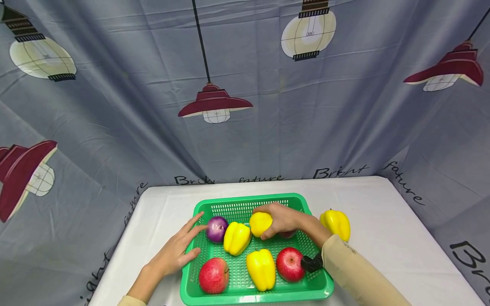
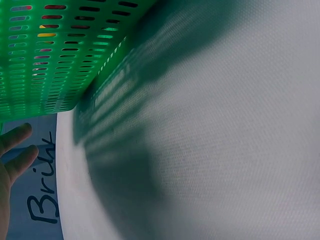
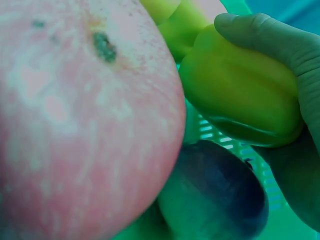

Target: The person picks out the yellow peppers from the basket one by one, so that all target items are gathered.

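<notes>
My right hand (image 1: 282,219) grips a yellow bell pepper (image 1: 260,224) over the back of a green plastic basket (image 1: 245,298). The right wrist view shows thumb and fingers around that pepper (image 3: 240,85). At the basket's left rim is my left hand (image 1: 174,250), fingers spread and holding nothing; whether it touches the rim I cannot tell. Inside the basket lie a purple round item (image 1: 217,229), two more yellow peppers (image 1: 237,239), a red apple (image 1: 213,275) and another red fruit (image 1: 289,264). A dark round item (image 3: 215,190), partly hidden in the head view, lies below my right hand.
One yellow bell pepper (image 1: 335,224) lies outside the basket, right of it on the white tabletop (image 1: 383,238). A grey curtain (image 1: 268,140) with printed lamps hangs behind the table. A black strap end (image 1: 311,263) hangs by my right sleeve.
</notes>
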### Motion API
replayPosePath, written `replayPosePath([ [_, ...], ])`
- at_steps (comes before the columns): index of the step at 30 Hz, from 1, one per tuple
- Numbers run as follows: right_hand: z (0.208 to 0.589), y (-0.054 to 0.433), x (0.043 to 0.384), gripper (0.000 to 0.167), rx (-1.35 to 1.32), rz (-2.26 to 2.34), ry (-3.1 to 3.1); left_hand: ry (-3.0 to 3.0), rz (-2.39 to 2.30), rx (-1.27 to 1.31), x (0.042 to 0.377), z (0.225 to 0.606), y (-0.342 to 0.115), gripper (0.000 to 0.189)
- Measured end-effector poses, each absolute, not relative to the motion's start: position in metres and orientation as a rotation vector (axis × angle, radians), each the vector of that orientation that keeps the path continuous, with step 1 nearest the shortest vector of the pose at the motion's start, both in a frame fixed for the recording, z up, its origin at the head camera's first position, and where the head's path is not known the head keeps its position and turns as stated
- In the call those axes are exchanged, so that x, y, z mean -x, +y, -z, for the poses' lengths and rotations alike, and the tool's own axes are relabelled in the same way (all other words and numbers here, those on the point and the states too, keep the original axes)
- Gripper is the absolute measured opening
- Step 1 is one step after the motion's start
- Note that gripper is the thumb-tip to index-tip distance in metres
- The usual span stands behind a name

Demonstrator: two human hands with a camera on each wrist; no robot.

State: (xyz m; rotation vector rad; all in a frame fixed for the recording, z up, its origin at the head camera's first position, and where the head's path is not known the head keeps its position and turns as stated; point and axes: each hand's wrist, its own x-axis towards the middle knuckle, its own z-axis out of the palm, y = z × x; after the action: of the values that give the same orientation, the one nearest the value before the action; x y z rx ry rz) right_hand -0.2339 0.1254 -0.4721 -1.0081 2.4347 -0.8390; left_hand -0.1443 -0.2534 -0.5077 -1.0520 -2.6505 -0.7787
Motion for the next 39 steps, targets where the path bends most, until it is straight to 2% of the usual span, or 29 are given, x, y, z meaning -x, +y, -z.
replayPosePath([
  [11, 0.465, 0.135, 0.233, 0.077, 0.966, 1.032, 2.481, -2.645, 0.778, 1.054, 0.145, 0.508, -0.254, 0.059],
  [20, 0.465, 0.138, 0.227, 0.069, 0.853, 1.295, 2.446, -2.639, 0.773, 1.055, 0.146, 0.509, -0.254, 0.059],
  [29, 0.463, 0.146, 0.221, 0.074, 0.761, 1.428, 2.441, -2.627, 0.771, 1.063, 0.147, 0.509, -0.254, 0.059],
  [39, 0.460, 0.155, 0.215, 0.070, 0.668, 1.661, 2.352, -2.627, 0.776, 1.059, 0.146, 0.509, -0.254, 0.059],
])
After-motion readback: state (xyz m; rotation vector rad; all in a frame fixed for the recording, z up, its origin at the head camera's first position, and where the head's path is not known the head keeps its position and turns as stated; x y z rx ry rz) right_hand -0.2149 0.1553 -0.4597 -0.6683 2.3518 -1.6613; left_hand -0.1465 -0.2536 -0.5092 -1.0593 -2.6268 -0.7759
